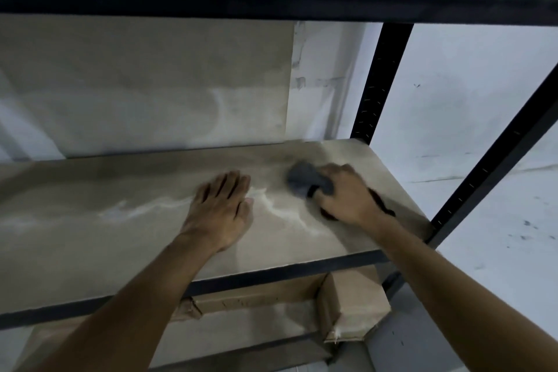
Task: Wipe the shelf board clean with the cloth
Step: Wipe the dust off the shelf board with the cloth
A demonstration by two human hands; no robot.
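Observation:
The shelf board (90,214) is a pale brown panel with whitish dust streaks across its middle. My left hand (222,208) lies flat on it, fingers straight and spread, near the centre. To its right, my right hand (347,193) grips a dark grey cloth (305,180) and presses it onto the board close to the back right corner. Part of the cloth bunches out past my fingers; a dark strip of it trails behind my wrist.
A black shelf frame runs overhead, with black uprights (377,81) at the right and a black front rail (271,276). A brown panel (145,84) leans at the back. Cardboard boxes (350,305) sit on the lower shelf. White wall lies to the right.

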